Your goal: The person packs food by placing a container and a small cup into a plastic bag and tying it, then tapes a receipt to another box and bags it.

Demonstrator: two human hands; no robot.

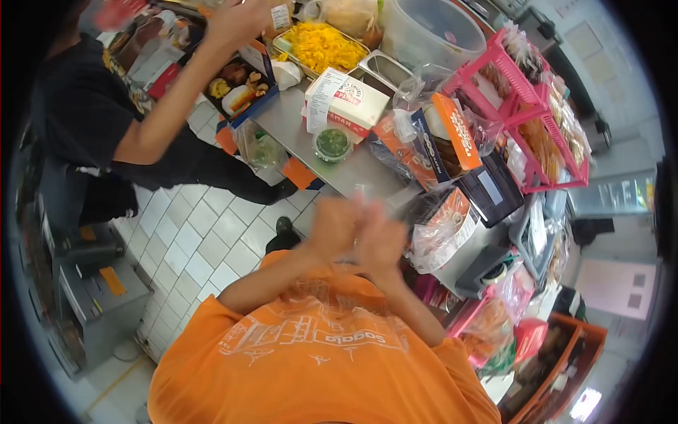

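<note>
Both of my hands are raised close together in front of my orange shirt, near the edge of the metal counter (pixel 288 119). My left hand (pixel 333 225) and my right hand (pixel 381 237) are smeared by motion, with fingers bent inward. Something clear, perhaps thin plastic, shows faintly between them; I cannot make it out. Just beyond them on the counter sits a lidded clear cup of chopped greens (pixel 332 143). Behind the cup is a white and red box (pixel 353 106) with a paper receipt (pixel 325 95) on it.
A co-worker (pixel 92 106) stands at the left, one arm over the food boxes. Yellow shreds fill a tray (pixel 321 48) at the back, beside a large clear tub (pixel 431 35). Orange boxes (pixel 452 131), a black device (pixel 492 189) and a pink rack (pixel 519 106) stand to the right.
</note>
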